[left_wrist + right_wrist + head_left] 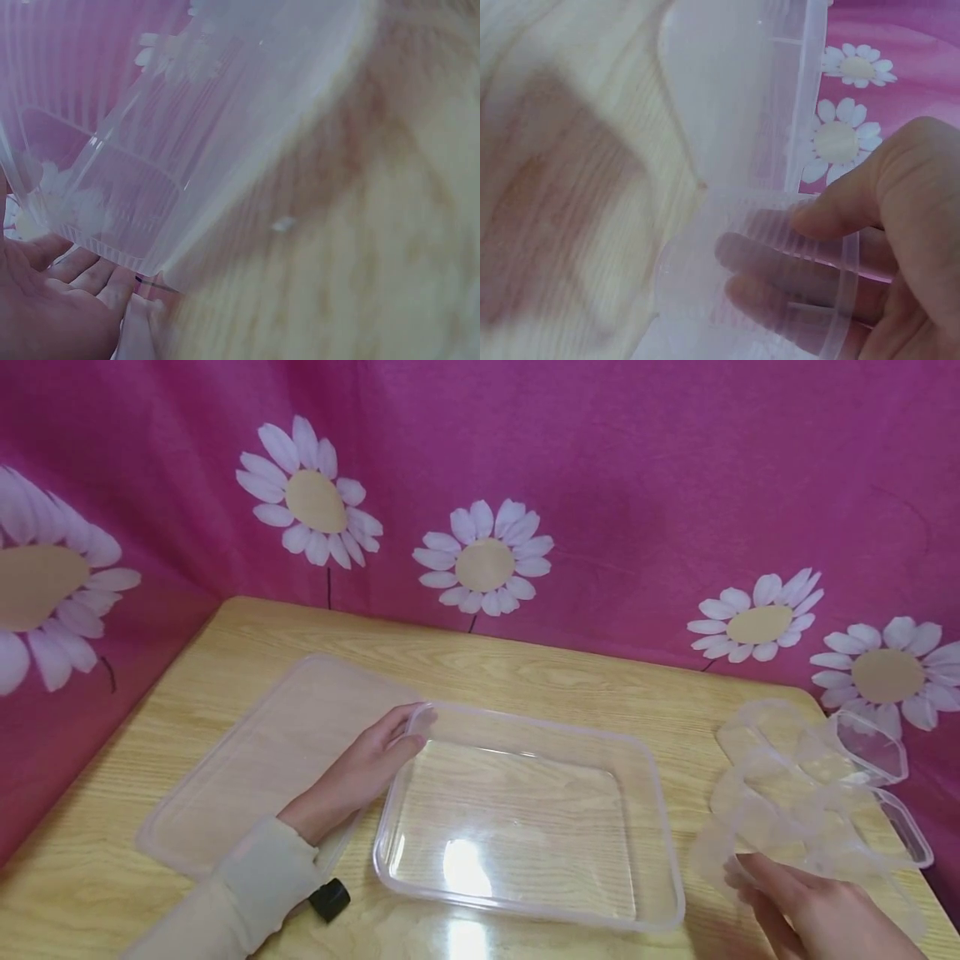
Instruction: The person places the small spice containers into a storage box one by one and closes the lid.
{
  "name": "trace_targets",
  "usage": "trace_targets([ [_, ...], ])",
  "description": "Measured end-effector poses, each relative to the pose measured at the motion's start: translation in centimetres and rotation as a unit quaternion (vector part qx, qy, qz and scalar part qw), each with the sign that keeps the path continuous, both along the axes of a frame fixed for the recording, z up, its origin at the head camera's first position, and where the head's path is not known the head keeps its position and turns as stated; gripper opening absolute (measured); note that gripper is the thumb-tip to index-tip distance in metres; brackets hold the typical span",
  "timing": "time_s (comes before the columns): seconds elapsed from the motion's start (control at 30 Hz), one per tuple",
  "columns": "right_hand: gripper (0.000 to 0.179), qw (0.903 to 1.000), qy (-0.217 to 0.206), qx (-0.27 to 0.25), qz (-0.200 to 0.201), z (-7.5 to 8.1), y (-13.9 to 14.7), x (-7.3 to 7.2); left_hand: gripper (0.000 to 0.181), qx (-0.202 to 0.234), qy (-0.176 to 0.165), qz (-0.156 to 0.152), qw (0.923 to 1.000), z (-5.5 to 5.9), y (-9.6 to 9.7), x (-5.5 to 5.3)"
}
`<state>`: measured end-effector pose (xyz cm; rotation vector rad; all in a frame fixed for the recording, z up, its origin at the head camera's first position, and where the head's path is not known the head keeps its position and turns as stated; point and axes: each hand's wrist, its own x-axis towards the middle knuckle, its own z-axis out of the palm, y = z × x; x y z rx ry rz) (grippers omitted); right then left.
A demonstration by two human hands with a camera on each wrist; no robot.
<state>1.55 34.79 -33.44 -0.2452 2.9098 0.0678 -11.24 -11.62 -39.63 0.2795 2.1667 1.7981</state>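
A large clear rectangular plastic container rests on the wooden table with its top facing up. My left hand grips its far left corner, the thumb over the rim and the fingers along the outside. In the left wrist view, the fingers lie by the ribbed wall of clear plastic. At the right, my right hand pinches the wall of a small clear plastic box. Its thumb is on the near side, and the other fingers show through the plastic behind.
More small clear boxes stand grouped at the table's right edge. A flat translucent lid lies on the left, partly under my left forearm. A small black block sits by the left sleeve. Behind the table hangs a pink flowered cloth.
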Motion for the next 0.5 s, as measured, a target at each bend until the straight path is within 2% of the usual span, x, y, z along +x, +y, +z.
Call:
trace_targets([
  [0.1,0.037,0.9998,0.019,-0.003,-0.003,0.6,-0.6,-0.1,0.048,-0.004,0.003,0.0,1.0,0.0,0.0,0.0],
  [0.17,0.038,0.9989,0.047,-0.004,0.004,1.0,-1.0,-0.2,0.048,-0.007,0.0,0.001,1.0,0.0,0.0,0.0],
  [0.27,0.041,0.9924,0.117,-0.014,0.036,1.7,-1.4,-0.3,0.047,-0.009,-0.005,0.001,0.9999,0.0,0.1,-0.1],
  [0.33,0.042,0.9797,0.18,-0.033,0.083,2.1,-1.6,-0.6,0.047,-0.007,-0.007,-0.001,0.9999,0.0,0.1,-0.2],
  [0.43,0.016,0.9541,0.25,-0.065,0.151,2.8,-2.2,-1.2,0.046,-0.009,-0.01,-0.001,0.9999,-0.1,0.1,-0.2],
  [0.47,0.013,0.9437,0.272,-0.074,0.173,3.0,-2.4,-1.5,0.046,-0.01,-0.01,-0.002,0.9999,-0.1,0.0,-0.2],
  [0.5,0.022,0.9366,0.284,-0.083,0.188,3.3,-2.7,-1.7,0.046,-0.01,-0.009,-0.004,0.9999,-0.1,0.0,-0.2],
])
